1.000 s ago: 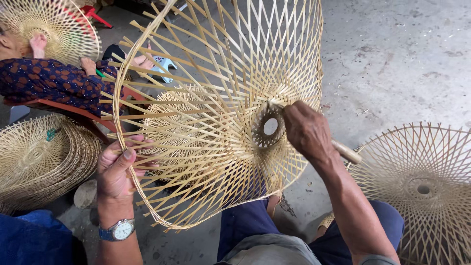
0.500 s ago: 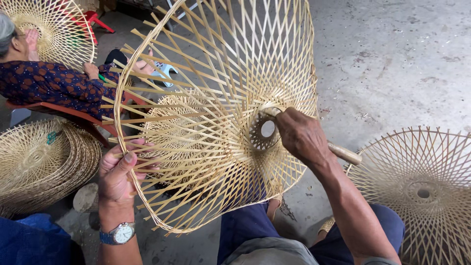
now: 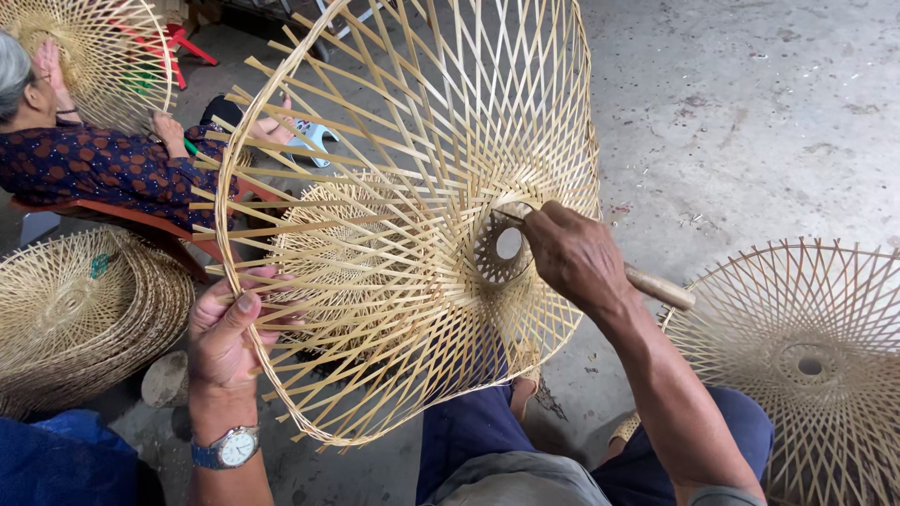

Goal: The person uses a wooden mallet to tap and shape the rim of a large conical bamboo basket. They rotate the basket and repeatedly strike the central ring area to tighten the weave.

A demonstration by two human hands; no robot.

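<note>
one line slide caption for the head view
Left hand steadies a woven bamboo frame while the right hand works a wooden-handled tool at its centre.

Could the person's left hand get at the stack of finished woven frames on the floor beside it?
Probably not right now: the left hand is gripping the rim of the bamboo frame. The stack lies close, with nothing between.

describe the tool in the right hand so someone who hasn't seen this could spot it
Find the big open-weave bamboo cone frame held up in the middle. At its small round centre hole, the right hand grips a tool. Its smooth, pale wooden handle juts from the fist towards the floor, unlike the thin flat strips around it.
</note>
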